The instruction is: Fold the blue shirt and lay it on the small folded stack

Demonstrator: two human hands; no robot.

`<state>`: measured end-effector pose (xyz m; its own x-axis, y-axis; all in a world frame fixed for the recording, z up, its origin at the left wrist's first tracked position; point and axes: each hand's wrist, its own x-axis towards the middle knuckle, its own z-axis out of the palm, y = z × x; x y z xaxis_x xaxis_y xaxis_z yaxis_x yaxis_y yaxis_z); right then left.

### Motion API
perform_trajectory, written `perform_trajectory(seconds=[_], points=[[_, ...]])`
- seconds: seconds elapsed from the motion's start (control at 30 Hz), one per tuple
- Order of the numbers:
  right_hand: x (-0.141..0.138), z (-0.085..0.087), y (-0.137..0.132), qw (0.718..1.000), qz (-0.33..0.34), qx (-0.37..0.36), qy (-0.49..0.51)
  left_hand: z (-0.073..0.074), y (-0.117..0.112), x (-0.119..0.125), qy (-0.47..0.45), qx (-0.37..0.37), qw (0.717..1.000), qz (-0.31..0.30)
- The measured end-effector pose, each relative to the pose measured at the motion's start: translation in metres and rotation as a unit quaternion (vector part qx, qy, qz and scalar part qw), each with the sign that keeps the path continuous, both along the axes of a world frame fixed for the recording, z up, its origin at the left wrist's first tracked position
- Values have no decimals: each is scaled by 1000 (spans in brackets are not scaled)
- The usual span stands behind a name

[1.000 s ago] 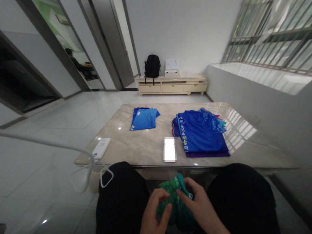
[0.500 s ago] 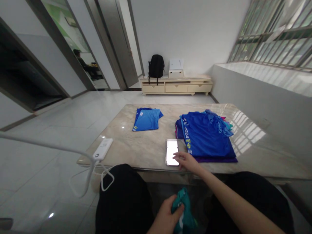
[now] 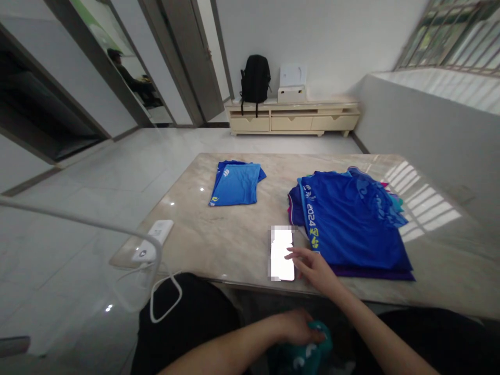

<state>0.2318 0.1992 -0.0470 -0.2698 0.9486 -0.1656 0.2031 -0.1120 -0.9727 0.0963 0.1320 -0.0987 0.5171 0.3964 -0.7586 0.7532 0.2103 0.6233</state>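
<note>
While the left hand (image 3: pixel 295 328) stays low in the lap, fingers clamped on a teal garment (image 3: pixel 308 350), the right hand (image 3: pixel 312 264) rests loosely spread fingers on the phone (image 3: pixel 282 253), lying lengthwise near the counter (image 3: pixel 219 239) edge

**Right arm stretched forward, left hand low**

The right hand (image 3: pixel 312 265) lies at six o'clock, palm down, fingers spread toward eleven o'clock, its forearm running back to five o'clock. The left hand (image 3: pixel 295 328) is curled closed, at six o'clock, below the right.
</note>
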Motion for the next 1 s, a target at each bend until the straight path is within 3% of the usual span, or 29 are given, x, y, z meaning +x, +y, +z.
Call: perform_trajectory(seconds=[0.13, 0.3, 0.7, 0.87, 1.0], points=[[1, 2, 4, 1000, 0, -20, 9, -24, -11, -9, 14, -59, 996, 59], [5, 4, 2, 999, -4, 5, -33, -34, -15, -11, 25, -122, 984, 124], [7, -2, 0, 1000, -10, -4, 10, -41, -28, -14, -17, -144, 977, 155], [7, -1, -2, 1000, 16, 7, -1, -35, -25, -11, -10, -134, 975, 180], [8, 0, -2, 999, -6, 27, -22, -29, -20, -7, 7, -136, 973, 184]])
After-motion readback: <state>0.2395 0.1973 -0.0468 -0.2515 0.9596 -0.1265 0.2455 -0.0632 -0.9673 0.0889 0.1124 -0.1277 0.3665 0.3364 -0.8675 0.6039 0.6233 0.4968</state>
